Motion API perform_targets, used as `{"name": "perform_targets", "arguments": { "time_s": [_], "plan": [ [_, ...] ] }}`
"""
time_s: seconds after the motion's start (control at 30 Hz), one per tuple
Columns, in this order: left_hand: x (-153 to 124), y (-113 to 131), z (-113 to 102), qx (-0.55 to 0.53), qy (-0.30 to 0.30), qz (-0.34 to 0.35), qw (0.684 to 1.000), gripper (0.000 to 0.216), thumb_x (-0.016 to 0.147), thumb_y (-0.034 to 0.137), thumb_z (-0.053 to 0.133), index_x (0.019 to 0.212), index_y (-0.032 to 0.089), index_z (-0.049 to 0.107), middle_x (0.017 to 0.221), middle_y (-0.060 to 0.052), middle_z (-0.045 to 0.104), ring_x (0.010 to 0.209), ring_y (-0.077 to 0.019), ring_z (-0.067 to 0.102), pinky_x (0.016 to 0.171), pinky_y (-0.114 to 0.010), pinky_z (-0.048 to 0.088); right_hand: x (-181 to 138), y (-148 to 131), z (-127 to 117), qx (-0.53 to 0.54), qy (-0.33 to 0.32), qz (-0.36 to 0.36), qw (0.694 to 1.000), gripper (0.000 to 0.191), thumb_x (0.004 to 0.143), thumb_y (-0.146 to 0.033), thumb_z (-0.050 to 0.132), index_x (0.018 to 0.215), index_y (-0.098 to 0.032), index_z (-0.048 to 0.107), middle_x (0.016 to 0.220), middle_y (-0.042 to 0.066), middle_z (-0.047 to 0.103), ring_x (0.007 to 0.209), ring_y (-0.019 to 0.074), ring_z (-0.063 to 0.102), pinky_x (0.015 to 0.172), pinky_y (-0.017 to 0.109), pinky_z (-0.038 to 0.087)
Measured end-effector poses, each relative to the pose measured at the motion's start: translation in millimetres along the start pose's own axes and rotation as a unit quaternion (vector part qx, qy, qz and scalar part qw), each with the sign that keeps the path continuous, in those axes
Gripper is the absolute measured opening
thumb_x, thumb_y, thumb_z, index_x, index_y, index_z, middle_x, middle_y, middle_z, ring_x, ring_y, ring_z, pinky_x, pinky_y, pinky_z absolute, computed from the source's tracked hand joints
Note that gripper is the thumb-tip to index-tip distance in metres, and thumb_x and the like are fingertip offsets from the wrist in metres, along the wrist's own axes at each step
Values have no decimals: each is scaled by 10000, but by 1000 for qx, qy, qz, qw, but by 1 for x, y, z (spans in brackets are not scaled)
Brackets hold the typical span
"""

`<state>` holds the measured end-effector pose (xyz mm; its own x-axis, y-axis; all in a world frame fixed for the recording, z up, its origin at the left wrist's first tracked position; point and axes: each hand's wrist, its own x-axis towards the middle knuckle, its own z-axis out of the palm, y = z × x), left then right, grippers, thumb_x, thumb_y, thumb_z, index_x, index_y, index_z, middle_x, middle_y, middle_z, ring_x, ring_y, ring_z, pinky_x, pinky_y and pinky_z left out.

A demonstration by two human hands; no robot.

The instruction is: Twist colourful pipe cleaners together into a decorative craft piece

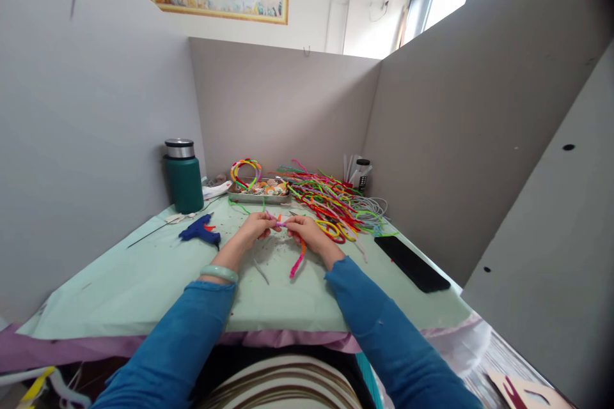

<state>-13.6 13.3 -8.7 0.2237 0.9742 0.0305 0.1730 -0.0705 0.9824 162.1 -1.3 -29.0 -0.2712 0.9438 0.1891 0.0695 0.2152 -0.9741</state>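
My left hand (256, 229) and my right hand (307, 231) meet over the middle of the pale green table cover (144, 281). Both pinch a small twist of pipe cleaner (279, 222) between their fingertips. A pink and orange pipe cleaner (298, 261) hangs down from my right hand onto the cover. A pale green bangle (219, 272) sits on my left wrist. Both arms wear blue sleeves.
A heap of coloured pipe cleaners (330, 201) lies back right. A metal tray (259, 190) with small pieces and a coloured ring stands behind the hands. A blue glue gun (200, 231), a green flask (183, 177), a black phone (411, 263). Grey partition walls enclose three sides.
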Motion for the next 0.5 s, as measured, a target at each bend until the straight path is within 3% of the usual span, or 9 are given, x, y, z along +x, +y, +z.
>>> {"name": "perform_targets", "arguments": {
  "time_s": [0.2,0.33,0.5],
  "plan": [
    [-1,-3,5,41,-8,-2,999,286,726,260,655,948,127,533,631,-30,662,361,-56,389,368,-200,222,1,4,7,-41,-28,-24,998,188,737,-335,637,739,-153,590,570,-38,539,422,55,386,401,193,274],
    [-1,-3,7,116,51,3,992,425,808,303,581,1171,121,457,656,-19,666,355,-74,430,380,-202,297,2,4,11,-48,9,10,999,141,729,-283,623,709,-158,561,524,-47,516,396,54,370,383,193,255],
    [2,-2,3,205,118,85,968,286,800,258,572,1072,173,551,849,-39,684,456,-80,538,438,-198,370,5,6,8,-5,47,31,998,136,731,-281,612,708,-166,544,513,-54,507,368,55,361,366,205,251]
  ]
}}
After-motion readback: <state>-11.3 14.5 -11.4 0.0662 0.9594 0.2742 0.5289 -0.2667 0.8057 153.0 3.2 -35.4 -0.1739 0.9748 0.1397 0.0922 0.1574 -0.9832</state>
